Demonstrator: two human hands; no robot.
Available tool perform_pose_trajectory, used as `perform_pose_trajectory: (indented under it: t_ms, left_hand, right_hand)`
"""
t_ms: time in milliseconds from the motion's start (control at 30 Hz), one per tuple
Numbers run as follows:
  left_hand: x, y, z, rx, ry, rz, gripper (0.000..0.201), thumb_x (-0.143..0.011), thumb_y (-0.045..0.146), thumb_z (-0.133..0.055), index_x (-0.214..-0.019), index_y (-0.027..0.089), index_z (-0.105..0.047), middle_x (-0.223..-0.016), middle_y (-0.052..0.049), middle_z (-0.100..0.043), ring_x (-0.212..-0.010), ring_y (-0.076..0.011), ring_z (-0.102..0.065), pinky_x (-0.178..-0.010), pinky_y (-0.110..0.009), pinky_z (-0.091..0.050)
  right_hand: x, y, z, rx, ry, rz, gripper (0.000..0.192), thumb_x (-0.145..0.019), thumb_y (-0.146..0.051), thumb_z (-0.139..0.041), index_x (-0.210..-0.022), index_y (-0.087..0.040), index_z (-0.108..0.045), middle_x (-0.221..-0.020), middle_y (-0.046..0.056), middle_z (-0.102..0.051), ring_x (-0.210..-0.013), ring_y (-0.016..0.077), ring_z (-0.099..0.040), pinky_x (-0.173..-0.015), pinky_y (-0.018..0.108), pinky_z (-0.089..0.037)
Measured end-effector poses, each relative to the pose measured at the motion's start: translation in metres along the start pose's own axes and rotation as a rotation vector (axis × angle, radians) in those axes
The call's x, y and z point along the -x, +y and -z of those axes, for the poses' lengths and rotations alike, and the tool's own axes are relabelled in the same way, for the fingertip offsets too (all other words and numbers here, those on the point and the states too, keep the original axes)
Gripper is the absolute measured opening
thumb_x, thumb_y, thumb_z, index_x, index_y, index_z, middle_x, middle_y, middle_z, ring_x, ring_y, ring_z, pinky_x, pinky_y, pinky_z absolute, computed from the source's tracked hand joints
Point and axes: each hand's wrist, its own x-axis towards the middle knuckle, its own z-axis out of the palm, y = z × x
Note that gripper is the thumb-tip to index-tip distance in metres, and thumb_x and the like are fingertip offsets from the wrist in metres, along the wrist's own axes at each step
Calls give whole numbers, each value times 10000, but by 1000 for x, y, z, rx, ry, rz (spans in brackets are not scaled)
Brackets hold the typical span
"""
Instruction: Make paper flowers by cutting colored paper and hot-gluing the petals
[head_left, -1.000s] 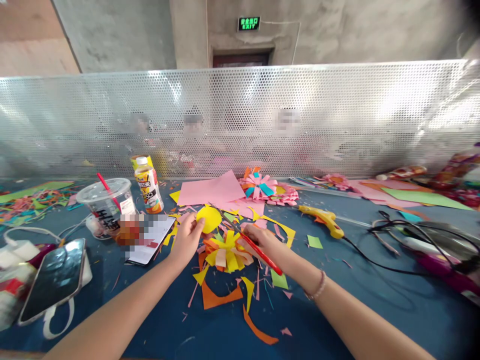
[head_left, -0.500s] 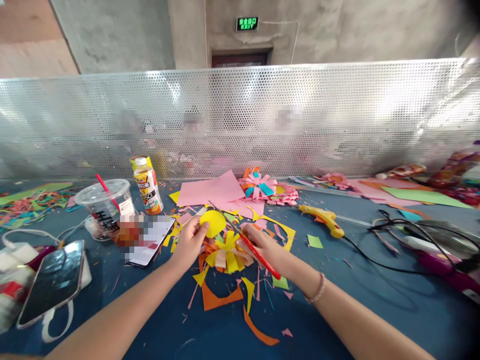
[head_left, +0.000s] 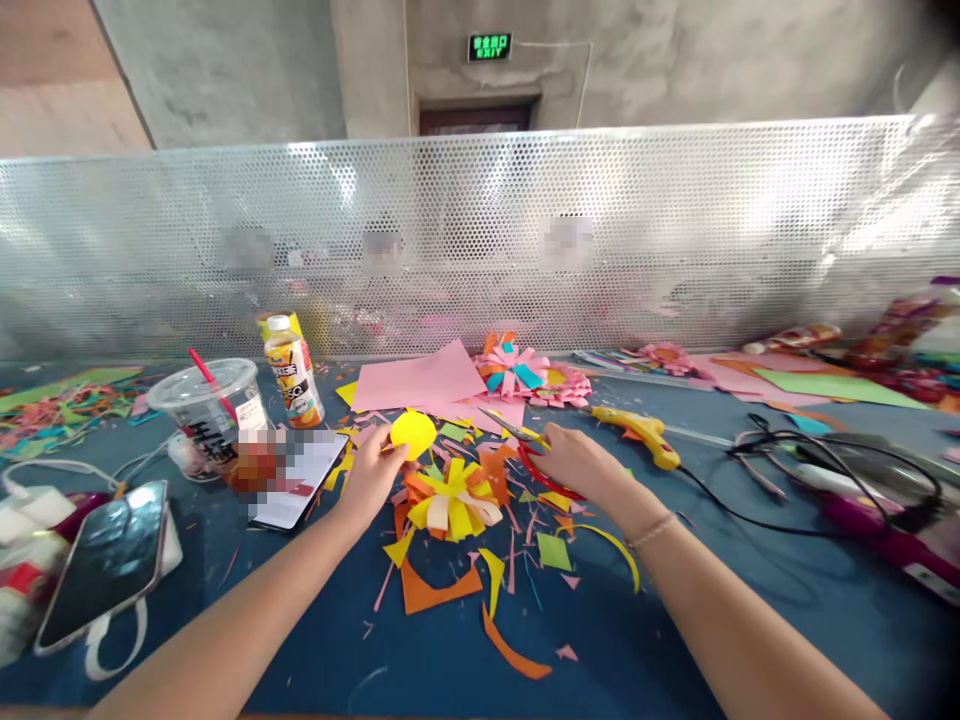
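A round yellow paper disc [head_left: 413, 435] is pinched between the thumb and fingers of my left hand [head_left: 377, 468]. My right hand [head_left: 576, 464] grips red-handled scissors [head_left: 525, 436], whose blades point up and left, apart from the disc. Between the hands, on the table, lies a paper flower [head_left: 454, 500] of yellow, orange and pale strips. Around it are an orange offcut [head_left: 435, 585], a curved orange strip [head_left: 514, 648], a green square [head_left: 553, 551] and a curved yellow strip [head_left: 616, 552] near my right wrist.
A yellow glue gun [head_left: 637, 432] with a black cable lies to the right. Pink sheets [head_left: 420, 378] and finished-looking paper flowers [head_left: 516, 372] sit behind. On the left stand a plastic cup [head_left: 206, 410], a bottle [head_left: 292, 375] and phones [head_left: 105, 565]. A perforated metal screen [head_left: 465, 220] borders the table.
My right hand has moved right with the scissors, away from the disc and the flower. My left hand has shifted slightly left with the disc. A curved yellow strip now lies by my right wrist.
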Motion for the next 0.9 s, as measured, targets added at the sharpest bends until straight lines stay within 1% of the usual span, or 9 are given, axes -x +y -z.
perform_pose_trajectory:
  t_ms: [133, 233, 333, 433, 533, 667, 733, 800, 900]
  left_hand:
    - [4, 5, -3, 100, -34, 49, 288, -696, 317, -587, -926, 180, -480, -894, -44, -606, -674, -170, -634, -637, -299, -516]
    - [6, 10, -4, 151, -31, 88, 364, -669, 297, -616, -976, 195, -448, -916, -50, -620, -661, -176, -638, -636, -319, -523]
    - [7, 11, -3, 162, -14, 92, 320, -671, 299, -616, -935, 190, -471, -889, -43, -629, -701, -176, -629, -639, -309, -517]
    - [5, 9, -1, 169, 34, 50, 254, -680, 304, -607, -883, 167, -540, -820, -26, -629, -748, -165, -607, -665, -275, -493]
    - [1, 5, 0, 210, 59, 7, 220, -653, 270, -626, -829, 144, -593, -736, -9, -616, -744, -154, -585, -690, -257, -464]
    - [2, 6, -3, 253, 54, 48, 175, -608, 221, -652, -744, 124, -602, -711, -18, -612, -707, -147, -574, -660, -248, -452]
    - [5, 9, -5, 270, 47, 85, 194, -597, 208, -662, -760, 128, -595, -718, -14, -614, -655, -130, -570, -615, -234, -451]
    - [8, 12, -8, 293, 20, 103, 251, -594, 200, -670, -823, 147, -584, -737, -4, -618, -616, -116, -571, -584, -225, -454]
    - [13, 16, -9, 333, -27, 116, 328, -595, 214, -687, -894, 172, -559, -797, -9, -633, -627, -130, -602, -588, -239, -478]
  right_hand:
    - [-6, 11, -4, 26, -38, -26, 323, -774, -433, -450, -858, -135, -545, -839, 132, -632, -762, 224, -611, -563, 267, -337]
    - [-3, 6, -4, -1, -43, -16, 279, -773, -414, -453, -821, -151, -530, -849, 129, -637, -769, 230, -612, -558, 270, -335]
    - [3, -4, -2, -49, -7, 18, 268, -798, -412, -425, -829, -156, -500, -850, 142, -633, -769, 238, -609, -565, 276, -338]
    - [8, -14, 2, -196, 65, 51, 291, -833, -437, -367, -876, -162, -451, -813, 132, -623, -739, 229, -597, -565, 275, -344]
    - [14, -25, 5, -427, 126, 129, 272, -836, -453, -362, -885, -188, -397, -810, 84, -598, -711, 193, -564, -578, 262, -363]
    - [23, -41, 7, -696, 156, 283, 248, -822, -444, -400, -876, -203, -370, -799, 26, -531, -693, 148, -498, -615, 256, -387]
    - [28, -49, 7, -779, 145, 328, 231, -808, -416, -437, -873, -203, -378, -787, 9, -502, -692, 135, -471, -621, 252, -389]
    - [34, -55, 8, -833, 112, 370, 201, -798, -375, -465, -865, -203, -386, -774, -3, -478, -691, 126, -449, -625, 248, -388]
    - [39, -60, 10, -880, 51, 412, 187, -791, -341, -484, -875, -204, -387, -786, -10, -460, -701, 119, -434, -639, 246, -393]
